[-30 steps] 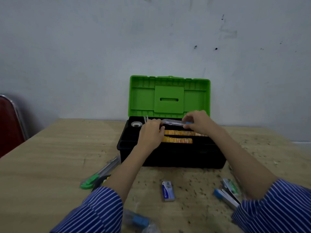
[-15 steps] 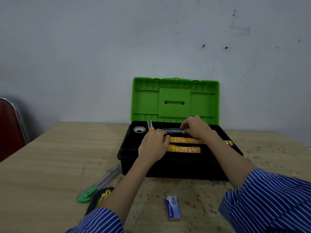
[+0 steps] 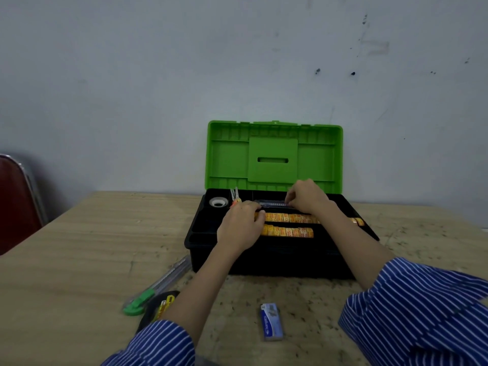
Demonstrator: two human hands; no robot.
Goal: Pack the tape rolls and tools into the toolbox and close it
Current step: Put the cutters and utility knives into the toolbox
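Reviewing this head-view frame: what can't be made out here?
- Clear tool between the hands: type unreadable, ends covered by left hand and right hand.
- Black-yellow item on the table: partly hidden by the left forearm.
- Blue-white packet: print too small.
- Toolbox lower compartment: hidden under the tray.
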